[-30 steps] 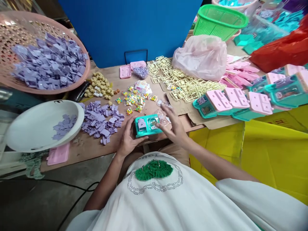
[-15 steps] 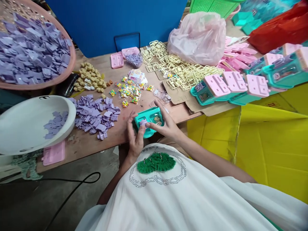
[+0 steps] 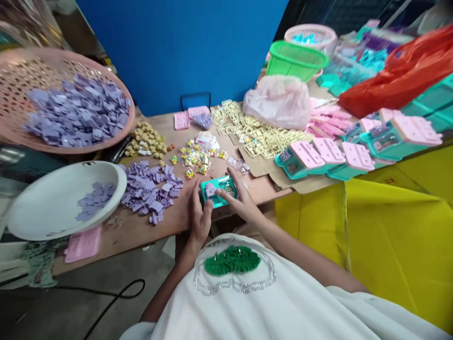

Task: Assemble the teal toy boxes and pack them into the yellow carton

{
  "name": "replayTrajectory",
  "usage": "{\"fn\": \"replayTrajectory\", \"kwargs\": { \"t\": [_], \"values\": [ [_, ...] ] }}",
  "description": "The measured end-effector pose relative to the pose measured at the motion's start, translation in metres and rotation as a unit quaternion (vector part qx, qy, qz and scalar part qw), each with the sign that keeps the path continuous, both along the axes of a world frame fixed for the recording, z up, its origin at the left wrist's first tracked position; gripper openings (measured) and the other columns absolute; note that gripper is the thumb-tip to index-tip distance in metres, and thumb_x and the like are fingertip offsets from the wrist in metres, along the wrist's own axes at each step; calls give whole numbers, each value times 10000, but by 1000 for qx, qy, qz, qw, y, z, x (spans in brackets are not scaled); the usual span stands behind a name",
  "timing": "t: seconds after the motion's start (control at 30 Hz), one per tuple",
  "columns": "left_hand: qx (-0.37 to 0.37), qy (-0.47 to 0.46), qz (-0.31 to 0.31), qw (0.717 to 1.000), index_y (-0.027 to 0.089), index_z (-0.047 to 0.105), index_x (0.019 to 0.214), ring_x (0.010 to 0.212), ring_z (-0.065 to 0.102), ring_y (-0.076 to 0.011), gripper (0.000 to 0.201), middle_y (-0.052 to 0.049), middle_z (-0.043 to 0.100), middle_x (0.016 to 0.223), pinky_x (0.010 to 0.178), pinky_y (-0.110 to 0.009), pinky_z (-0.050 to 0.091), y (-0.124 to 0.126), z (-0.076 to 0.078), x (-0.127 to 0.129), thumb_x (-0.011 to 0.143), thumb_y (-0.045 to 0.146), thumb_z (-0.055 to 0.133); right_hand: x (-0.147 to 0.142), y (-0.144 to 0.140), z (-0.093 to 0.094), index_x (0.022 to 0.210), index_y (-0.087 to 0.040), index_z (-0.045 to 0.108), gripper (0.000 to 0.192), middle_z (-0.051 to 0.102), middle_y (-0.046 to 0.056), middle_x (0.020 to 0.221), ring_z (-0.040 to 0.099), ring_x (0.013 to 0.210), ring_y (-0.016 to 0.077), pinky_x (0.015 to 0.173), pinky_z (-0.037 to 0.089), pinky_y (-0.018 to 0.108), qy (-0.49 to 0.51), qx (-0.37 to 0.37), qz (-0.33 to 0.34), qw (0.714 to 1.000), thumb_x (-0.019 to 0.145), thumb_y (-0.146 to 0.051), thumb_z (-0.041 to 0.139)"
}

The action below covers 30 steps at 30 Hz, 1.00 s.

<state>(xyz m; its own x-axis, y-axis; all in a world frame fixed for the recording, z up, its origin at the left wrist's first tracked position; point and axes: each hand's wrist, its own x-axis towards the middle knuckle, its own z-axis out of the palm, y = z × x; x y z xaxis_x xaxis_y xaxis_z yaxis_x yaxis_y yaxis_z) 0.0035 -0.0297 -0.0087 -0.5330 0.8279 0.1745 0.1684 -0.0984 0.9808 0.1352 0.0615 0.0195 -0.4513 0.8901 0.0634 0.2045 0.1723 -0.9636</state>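
The worktop (image 3: 170, 222) carries the stock. Left of the left hand (image 3: 200, 218) stand the pink basket (image 3: 21, 137) and the white bowl (image 3: 53, 198), both holding purple parts; the loose purple pile (image 3: 148, 186) lies nearer that hand. Beyond the right hand (image 3: 242, 203) lies the row of finished teal and pink units (image 3: 325, 158).

The teal housing (image 3: 218, 191) sits at the worktop's near edge, between both hands, open face up. Its long axis appears to run left to right across the person.

Left hand: curled around the housing's left end, thumb by the small purple insert (image 3: 211, 190). Right hand: fingers pressed on the right end and top.

Judgement: seat the insert squarely, steady the housing with both hands, and press evenly rather than at one corner.
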Motion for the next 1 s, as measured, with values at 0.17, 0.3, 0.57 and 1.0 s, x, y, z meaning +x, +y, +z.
{"fn": "replayTrajectory", "kwargs": {
  "t": [0.17,0.3,0.57,1.0],
  "values": [
    [2,106,54,993,278,459,1601,1580,445,-328,735,-141,499,1669,1328,-543,358,4,-14,-17,973,572,703,-15,66,29,1653,-304,460,762,579,158,1606,565,1486,334,1149,534,531,51,112,2,992,991,-616,675],
    [-2,106,66,992,285,457,1600,1548,492,-335,712,-142,530,1644,1287,-560,428,8,-25,-19,978,524,705,-44,164,79,1570,-227,568,558,749,158,1375,724,1265,290,1003,614,449,-95,241,-23,965,1039,-378,647],
    [-2,115,92,989,281,457,1606,1520,522,-367,737,-157,545,1627,1246,-589,477,9,-35,-13,959,498,734,-150,262,88,1134,-148,836,215,828,142,1190,782,1119,259,984,593,319,-330,268,32,904,997,-147,670],
    [-9,66,72,995,285,447,1623,1545,495,-347,768,-150,526,1640,1257,-526,481,6,-35,-11,949,473,763,-195,310,48,1246,-159,724,307,698,107,1372,635,1340,291,1171,499,572,-514,256,64,816,1031,-378,720]
  ]
}}
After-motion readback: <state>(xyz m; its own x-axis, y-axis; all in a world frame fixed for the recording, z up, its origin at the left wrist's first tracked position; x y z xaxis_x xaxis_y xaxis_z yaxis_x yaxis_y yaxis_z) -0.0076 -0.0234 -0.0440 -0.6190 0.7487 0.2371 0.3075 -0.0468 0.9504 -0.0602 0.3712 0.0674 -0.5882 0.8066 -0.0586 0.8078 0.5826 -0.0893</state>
